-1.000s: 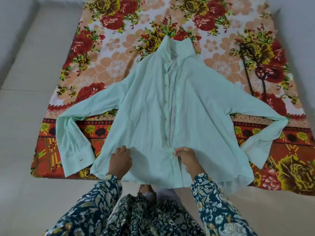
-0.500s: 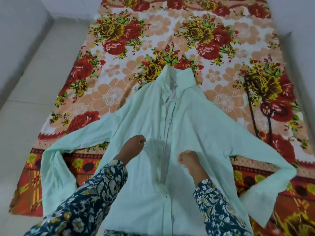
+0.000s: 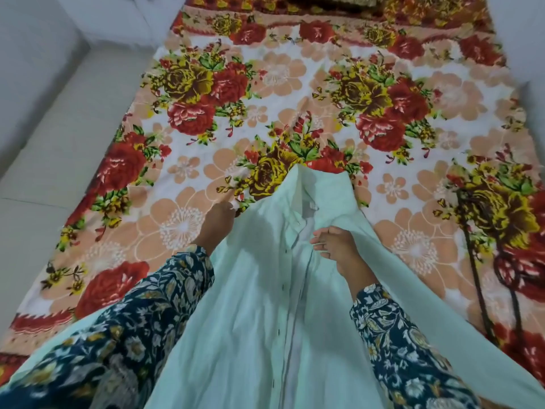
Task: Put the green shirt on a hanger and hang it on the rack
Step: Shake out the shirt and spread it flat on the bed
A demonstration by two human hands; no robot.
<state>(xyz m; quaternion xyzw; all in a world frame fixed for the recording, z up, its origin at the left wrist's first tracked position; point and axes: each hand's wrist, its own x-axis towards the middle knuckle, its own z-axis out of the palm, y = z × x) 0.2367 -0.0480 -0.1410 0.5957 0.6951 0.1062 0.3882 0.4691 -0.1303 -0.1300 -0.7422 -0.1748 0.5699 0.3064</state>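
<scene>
The pale green shirt [image 3: 253,305] lies front-up on the flowered bedsheet [image 3: 188,172], its collar pointing away from me. My left hand [image 3: 216,224] is at the shirt's left shoulder edge, fingers closed on the fabric. My right hand [image 3: 334,245] is curled around the right front panel just below the collar. The cloth between my hands is raised and casts a shadow. The shirt's sleeves run out of frame at the bottom. No hanger or rack is in view.
The sheet covers a low mattress that fills most of the view. Pale floor tiles [image 3: 50,160] run along its left side and a light wall [image 3: 525,36] stands at the right. A dark patterned cushion [image 3: 330,1] sits at the far end.
Both hands have moved up the shirt from the hem to the shoulders and collar. My view has shifted forward over the bed, so the sleeves and hem have dropped out of frame.
</scene>
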